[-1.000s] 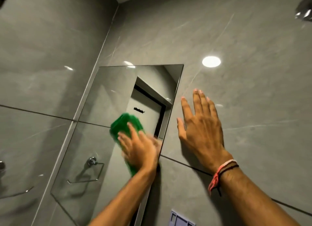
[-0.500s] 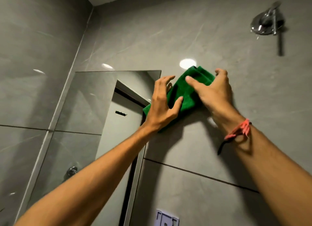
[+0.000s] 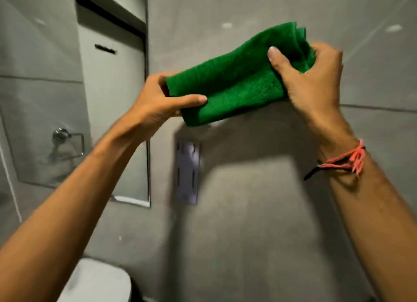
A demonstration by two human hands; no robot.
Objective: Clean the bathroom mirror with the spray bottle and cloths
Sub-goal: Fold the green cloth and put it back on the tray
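Grey tiled wall [image 3: 259, 211] fills most of the view, behind both hands. Mirror [image 3: 67, 98] on the wall, left of the left hand and behind its forearm; its right edge runs just left of that hand. Mirror reflects a door and a chrome towel ring [image 3: 65, 141], below-left of the left hand. White rounded fixture [image 3: 97, 281] at bottom, far below the left hand, blurred, cannot tell what it is. Green cloth [image 3: 237, 80] folded, stretched between the two hands in front of the wall, off the mirror, tilted up toward the right hand. Left hand [image 3: 158, 98] pinches the cloth's lower-left end, thumb on top. Right hand [image 3: 309, 80] clenched round the cloth's upper-right end, thumb across the front. Small pale plate [image 3: 188, 173] on the wall, below the cloth, between the forearms. Pink-and-black thread band [image 3: 345, 161] on the right wrist. No containers visible.
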